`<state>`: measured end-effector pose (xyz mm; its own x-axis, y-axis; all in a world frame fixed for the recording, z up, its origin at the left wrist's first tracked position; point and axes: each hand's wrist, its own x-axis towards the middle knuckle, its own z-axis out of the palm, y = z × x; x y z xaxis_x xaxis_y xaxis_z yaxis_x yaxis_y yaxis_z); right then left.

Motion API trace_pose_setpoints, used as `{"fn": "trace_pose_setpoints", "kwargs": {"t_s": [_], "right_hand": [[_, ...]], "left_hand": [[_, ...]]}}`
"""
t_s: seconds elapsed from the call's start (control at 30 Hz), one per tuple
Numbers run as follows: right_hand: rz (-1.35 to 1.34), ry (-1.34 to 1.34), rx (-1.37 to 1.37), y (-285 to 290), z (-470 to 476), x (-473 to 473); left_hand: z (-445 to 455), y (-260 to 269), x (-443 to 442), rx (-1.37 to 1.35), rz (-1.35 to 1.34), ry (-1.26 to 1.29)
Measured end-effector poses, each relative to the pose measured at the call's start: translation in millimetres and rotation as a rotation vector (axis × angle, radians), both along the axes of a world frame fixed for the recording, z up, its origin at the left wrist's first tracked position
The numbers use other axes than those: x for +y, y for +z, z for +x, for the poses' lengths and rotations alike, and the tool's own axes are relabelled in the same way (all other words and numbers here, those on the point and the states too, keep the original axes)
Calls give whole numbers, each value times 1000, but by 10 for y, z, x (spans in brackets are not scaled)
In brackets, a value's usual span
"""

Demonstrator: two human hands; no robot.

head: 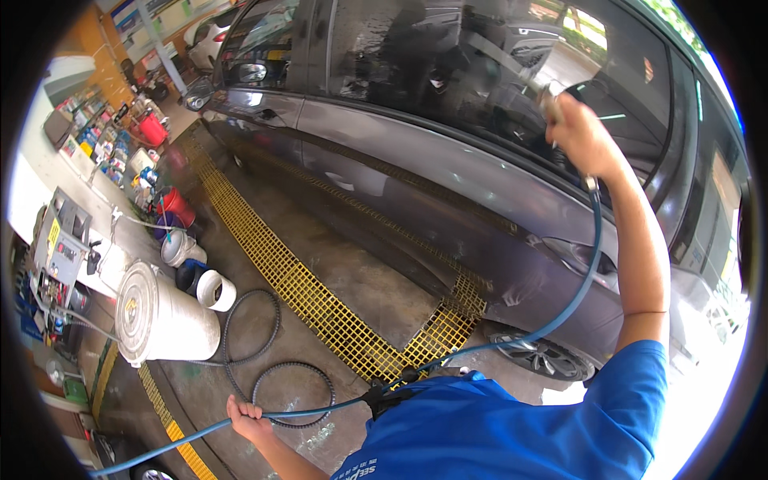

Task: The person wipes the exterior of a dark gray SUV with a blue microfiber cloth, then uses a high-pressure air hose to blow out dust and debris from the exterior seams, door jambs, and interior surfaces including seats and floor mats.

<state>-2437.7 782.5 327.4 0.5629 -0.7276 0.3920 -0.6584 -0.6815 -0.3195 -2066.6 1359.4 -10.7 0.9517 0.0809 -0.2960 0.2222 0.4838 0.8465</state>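
Note:
Up at the car's side windows, my right hand (587, 141) grips a spray gun (549, 107), blurred at its front end. A pale streak of spray (495, 57) runs from it across the dark wet window glass (396, 66). From the gun's base a blue hose (588, 264) curves down past my right arm and across my waist. Lower left, my left hand (247, 418) is closed around that same hose, which runs on to the bottom left. The dark grey car (384, 162) stands before me, its wet door panels reflecting the floor.
Yellow floor grating (282, 264) runs alongside the car. A black hose (279, 324) lies coiled on the wet floor near a lidded white barrel (174, 318). Several buckets, including a red bucket (176, 205), line the wall. A grey machine (60, 249) stands far left.

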Motion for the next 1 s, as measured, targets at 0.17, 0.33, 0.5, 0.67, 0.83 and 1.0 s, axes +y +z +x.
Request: {"fn": "trace_pose_setpoints", "kwargs": {"t_s": [0.17, 0.33, 0.5, 0.67, 0.83, 1.0], "right_hand": [[13, 154, 197, 160, 473, -527], [-183, 90, -4, 293, 961, -878], [-167, 117, -75, 123, 1424, -1107], [150, 276, 160, 76, 1930, -883], [-4, 225, 243, 368, 2497, -832], [-280, 117, 51, 368, 3095, -1009]], "left_hand": [[-160, 58, -74, -16, -4, 65], [-323, 183, -184, -19, 4, 82], [-163, 73, -125, -5, -2, 122], [351, -15, -113, 58, 17, 188], [962, -154, -322, 43, 9, 168], [1493, -127, -424, 11, -60, 81]]}}
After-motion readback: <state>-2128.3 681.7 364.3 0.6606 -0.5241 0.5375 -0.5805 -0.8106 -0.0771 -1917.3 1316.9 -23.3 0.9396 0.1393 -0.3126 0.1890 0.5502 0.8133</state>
